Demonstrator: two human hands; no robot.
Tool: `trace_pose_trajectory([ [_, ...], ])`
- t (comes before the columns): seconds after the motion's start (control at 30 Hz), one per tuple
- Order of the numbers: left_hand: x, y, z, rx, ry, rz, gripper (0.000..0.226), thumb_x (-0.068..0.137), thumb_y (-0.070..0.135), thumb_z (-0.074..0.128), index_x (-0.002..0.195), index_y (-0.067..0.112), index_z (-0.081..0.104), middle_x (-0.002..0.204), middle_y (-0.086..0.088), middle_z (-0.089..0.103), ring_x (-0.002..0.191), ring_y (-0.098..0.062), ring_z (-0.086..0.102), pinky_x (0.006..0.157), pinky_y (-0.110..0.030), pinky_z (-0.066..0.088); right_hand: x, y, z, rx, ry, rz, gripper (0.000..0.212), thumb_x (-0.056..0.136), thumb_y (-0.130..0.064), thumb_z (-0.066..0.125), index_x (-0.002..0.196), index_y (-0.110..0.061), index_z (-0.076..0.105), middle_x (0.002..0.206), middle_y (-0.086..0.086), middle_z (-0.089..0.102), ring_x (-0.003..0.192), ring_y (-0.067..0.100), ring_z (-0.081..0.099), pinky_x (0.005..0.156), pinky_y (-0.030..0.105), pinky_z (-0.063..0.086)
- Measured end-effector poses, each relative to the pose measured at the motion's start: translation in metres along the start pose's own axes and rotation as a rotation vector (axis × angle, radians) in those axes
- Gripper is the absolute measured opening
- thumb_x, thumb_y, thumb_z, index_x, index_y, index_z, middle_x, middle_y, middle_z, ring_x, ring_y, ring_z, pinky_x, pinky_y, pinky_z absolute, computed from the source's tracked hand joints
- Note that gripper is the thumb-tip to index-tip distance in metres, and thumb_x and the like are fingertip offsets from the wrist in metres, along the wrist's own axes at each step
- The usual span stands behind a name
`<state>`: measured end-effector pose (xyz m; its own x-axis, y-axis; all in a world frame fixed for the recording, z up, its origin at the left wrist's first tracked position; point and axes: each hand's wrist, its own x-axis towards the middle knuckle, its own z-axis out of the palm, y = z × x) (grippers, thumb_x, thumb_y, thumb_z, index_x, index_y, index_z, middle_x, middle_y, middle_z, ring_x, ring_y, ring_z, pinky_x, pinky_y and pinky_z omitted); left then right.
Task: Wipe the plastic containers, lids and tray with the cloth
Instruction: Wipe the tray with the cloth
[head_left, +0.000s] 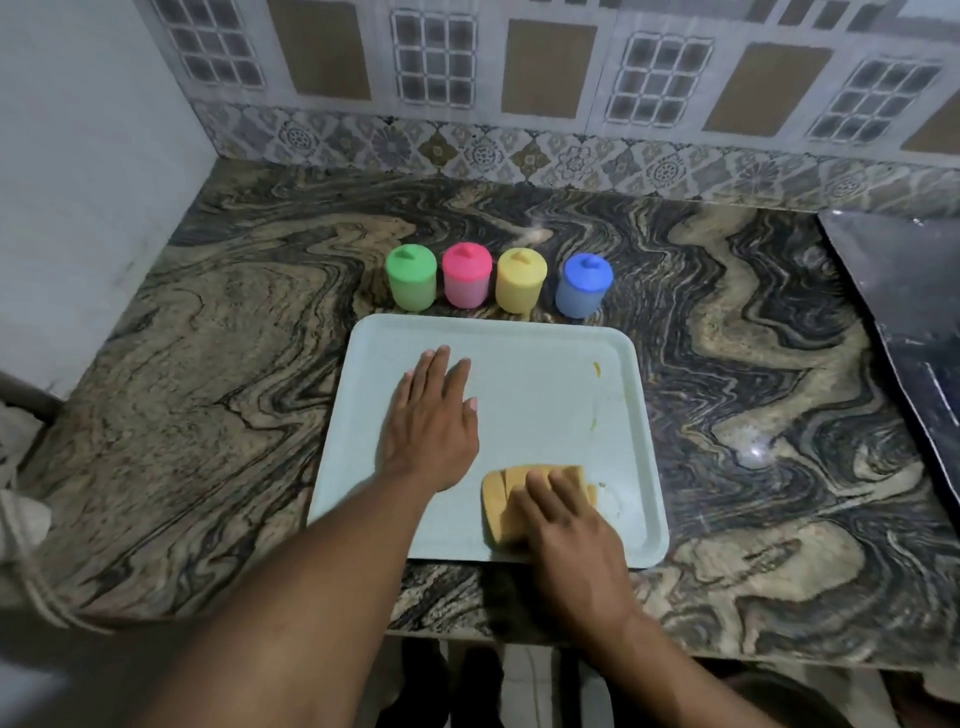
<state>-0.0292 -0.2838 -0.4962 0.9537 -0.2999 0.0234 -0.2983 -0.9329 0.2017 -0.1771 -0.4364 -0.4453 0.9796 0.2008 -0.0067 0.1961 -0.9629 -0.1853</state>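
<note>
A pale grey-green tray (545, 348) lies on the marbled counter. My left hand (431, 426) rests flat on its left half, fingers apart, holding nothing. My right hand (566, 525) presses down on a folded orange cloth (504, 499) at the tray's near edge. Yellow smears (596, 370) mark the tray's right side. Behind the tray stand lidded plastic containers in a row: green (412, 278), pink (466, 275), yellow (520, 280) and blue (583, 286).
The marbled stone counter (234, 364) ends in a front edge just below the tray. A dark slab (904, 291) lies at the right. A tiled wall (519, 78) backs the counter, and a plain wall (78, 156) closes the left side.
</note>
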Motion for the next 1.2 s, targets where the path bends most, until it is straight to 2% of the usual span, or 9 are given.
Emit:
trace_pose_trajectory([
  [0.17, 0.006, 0.003, -0.001, 0.017, -0.006, -0.018, 0.060, 0.103, 0.043, 0.015, 0.159, 0.023, 0.015, 0.168, -0.003, 0.006, 0.155, -0.020, 0.000, 0.125, -0.043, 0.010, -0.010, 0.016, -0.046, 0.280, -0.243, 0.185, 0.032, 0.074, -0.017, 0.065, 0.101, -0.033, 0.070, 0.112, -0.009, 0.070, 0.108, 0.015, 0.065, 0.085, 0.029, 0.052],
  [0.3, 0.003, 0.005, 0.000, 0.021, 0.005, -0.027, 0.060, 0.101, 0.042, 0.016, 0.158, 0.022, 0.019, 0.168, -0.003, 0.010, 0.155, -0.020, 0.004, 0.125, -0.043, 0.011, 0.069, 0.062, -0.078, 0.260, 0.083, 0.397, 0.053, 0.078, -0.001, 0.048, 0.118, -0.026, 0.072, 0.117, 0.009, 0.073, 0.109, 0.035, 0.066, 0.088, 0.039, 0.051],
  [0.5, -0.001, 0.004, 0.000, 0.043, 0.021, -0.023, 0.060, 0.101, 0.043, 0.015, 0.158, 0.023, 0.020, 0.167, -0.004, 0.012, 0.155, -0.020, 0.005, 0.124, -0.043, 0.015, 0.140, 0.108, -0.031, 0.087, -0.078, 0.345, 0.031, 0.090, -0.014, 0.052, 0.118, -0.017, 0.067, 0.127, 0.013, 0.063, 0.117, 0.035, 0.055, 0.092, 0.038, 0.045],
  [0.6, 0.003, 0.004, 0.000, 0.046, 0.033, -0.022, 0.060, 0.101, 0.043, 0.015, 0.157, 0.023, 0.021, 0.167, -0.003, 0.014, 0.154, -0.020, 0.007, 0.124, -0.043, 0.016, 0.106, 0.098, -0.003, -0.003, 0.018, 0.267, 0.033, 0.088, -0.006, 0.042, 0.111, -0.004, 0.065, 0.120, 0.019, 0.063, 0.116, 0.038, 0.054, 0.100, 0.040, 0.034],
  [0.7, 0.003, 0.004, 0.002, 0.050, 0.022, -0.028, 0.060, 0.101, 0.044, 0.016, 0.157, 0.023, 0.021, 0.167, -0.003, 0.013, 0.154, -0.020, 0.006, 0.124, -0.044, 0.017, 0.048, 0.070, 0.005, -0.019, 0.081, 0.217, 0.048, 0.076, -0.011, 0.035, 0.107, -0.001, 0.070, 0.111, 0.020, 0.070, 0.107, 0.041, 0.066, 0.099, 0.043, 0.049],
  [0.9, 0.003, 0.003, -0.001, 0.038, 0.028, -0.036, 0.059, 0.101, 0.043, 0.018, 0.157, 0.023, 0.021, 0.167, -0.003, 0.012, 0.154, -0.020, 0.005, 0.124, -0.043, 0.015, -0.036, 0.034, -0.019, 0.139, -0.100, 0.116, 0.052, 0.052, -0.009, 0.068, 0.102, -0.023, 0.075, 0.110, -0.004, 0.073, 0.101, 0.020, 0.071, 0.078, 0.026, 0.057],
  [0.97, 0.004, 0.004, -0.001, 0.030, 0.030, -0.037, 0.059, 0.101, 0.044, 0.019, 0.157, 0.024, 0.021, 0.167, -0.003, 0.013, 0.154, -0.020, 0.005, 0.124, -0.043, 0.015, -0.023, 0.047, -0.041, 0.266, -0.158, 0.261, 0.051, 0.066, -0.007, 0.064, 0.109, -0.034, 0.071, 0.113, -0.013, 0.072, 0.102, 0.013, 0.069, 0.080, 0.022, 0.052],
  [1.13, 0.004, 0.005, -0.001, 0.014, 0.036, -0.043, 0.058, 0.101, 0.042, 0.022, 0.156, 0.024, 0.023, 0.167, -0.002, 0.014, 0.154, -0.019, 0.006, 0.124, -0.042, 0.014, 0.077, 0.095, -0.080, 0.260, 0.169, 0.364, 0.050, 0.076, 0.002, 0.049, 0.115, -0.019, 0.073, 0.111, 0.014, 0.074, 0.100, 0.038, 0.068, 0.079, 0.041, 0.053],
  [1.2, 0.003, 0.005, -0.001, 0.011, 0.036, -0.042, 0.058, 0.101, 0.042, 0.022, 0.156, 0.024, 0.023, 0.167, -0.002, 0.014, 0.154, -0.019, 0.006, 0.125, -0.042, 0.014, 0.119, 0.113, -0.077, 0.187, 0.120, 0.364, 0.050, 0.077, -0.002, 0.047, 0.119, -0.018, 0.069, 0.116, 0.017, 0.070, 0.104, 0.043, 0.064, 0.082, 0.044, 0.052],
])
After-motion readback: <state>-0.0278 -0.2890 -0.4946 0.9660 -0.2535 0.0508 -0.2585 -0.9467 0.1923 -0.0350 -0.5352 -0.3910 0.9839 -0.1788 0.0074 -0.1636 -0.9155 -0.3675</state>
